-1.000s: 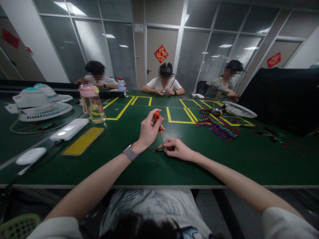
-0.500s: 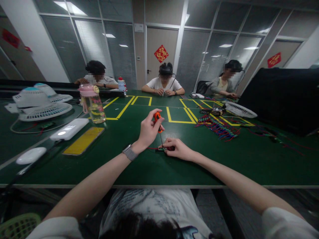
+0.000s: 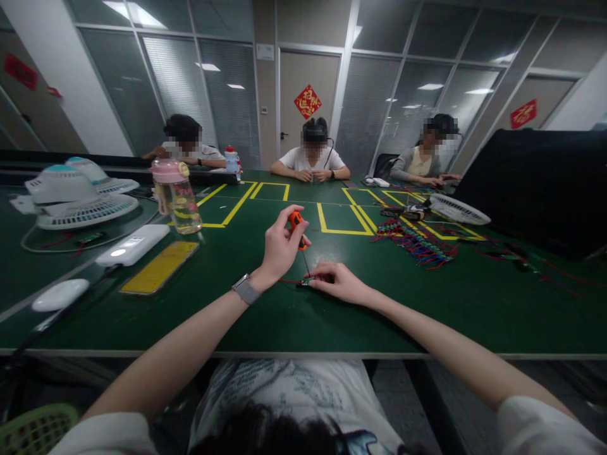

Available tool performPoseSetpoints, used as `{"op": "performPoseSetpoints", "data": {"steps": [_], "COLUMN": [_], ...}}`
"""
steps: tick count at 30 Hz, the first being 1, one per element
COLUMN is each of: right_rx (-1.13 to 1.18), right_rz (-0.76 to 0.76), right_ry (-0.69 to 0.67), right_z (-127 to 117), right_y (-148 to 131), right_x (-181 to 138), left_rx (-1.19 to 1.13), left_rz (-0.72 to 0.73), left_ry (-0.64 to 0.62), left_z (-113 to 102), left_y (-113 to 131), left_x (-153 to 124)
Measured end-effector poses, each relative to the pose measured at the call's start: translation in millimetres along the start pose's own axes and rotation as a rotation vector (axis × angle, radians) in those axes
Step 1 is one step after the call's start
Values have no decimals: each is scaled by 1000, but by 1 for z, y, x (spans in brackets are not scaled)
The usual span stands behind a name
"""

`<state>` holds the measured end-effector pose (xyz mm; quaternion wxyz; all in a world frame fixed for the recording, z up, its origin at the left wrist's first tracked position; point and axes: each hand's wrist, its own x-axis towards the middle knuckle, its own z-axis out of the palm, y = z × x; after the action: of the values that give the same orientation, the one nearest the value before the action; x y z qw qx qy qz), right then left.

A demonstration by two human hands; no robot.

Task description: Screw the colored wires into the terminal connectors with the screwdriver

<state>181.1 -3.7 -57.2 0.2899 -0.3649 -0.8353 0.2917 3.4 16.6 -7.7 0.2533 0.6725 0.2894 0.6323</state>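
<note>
My left hand [image 3: 281, 243] is closed around the orange and black handle of a screwdriver [image 3: 296, 220]. The thin shaft slants down, and its tip meets a small green circuit board [image 3: 304, 284] on the table. My right hand [image 3: 339, 282] pinches that board at its right end, thumb in front and fingers behind, so part of it is hidden. A red wire [image 3: 287, 281] runs out from the board's left end, under my left wrist.
On the green table [image 3: 265, 328], a water bottle [image 3: 183, 205], a yellow phone-shaped slab [image 3: 160, 268] and a white device [image 3: 133, 245] stand left. Right lie bundled wired boards [image 3: 417, 241] and a white fan part [image 3: 458, 208]. Three people sit across.
The screwdriver handle and my left hand have shifted slightly left, so the shaft leans more. My right hand stays at the board, its fingers slightly changed. The person at right has moved their hands.
</note>
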Motion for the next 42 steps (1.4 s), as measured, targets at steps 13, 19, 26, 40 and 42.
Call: {"op": "performPoseSetpoints", "data": {"steps": [13, 19, 26, 40, 42], "right_rx": [42, -53, -129, -408, -445], "right_rz": [14, -13, -9, -479, -524], "right_ry": [128, 158, 181, 216, 152], "right_z": [3, 4, 4, -3, -2], "right_y": [9, 7, 6, 4, 3], "right_x": [0, -2, -3, -17, -18], "left_rx": [232, 761, 605, 559, 551], "left_rz": [159, 67, -212, -181, -184], "left_ry": [61, -375, -1019, -973, -960], "left_z": [-8, -18, -26, -22, -22], "left_y": [1, 7, -8, -18, -18], "left_x": [1, 4, 4, 0, -1]}}
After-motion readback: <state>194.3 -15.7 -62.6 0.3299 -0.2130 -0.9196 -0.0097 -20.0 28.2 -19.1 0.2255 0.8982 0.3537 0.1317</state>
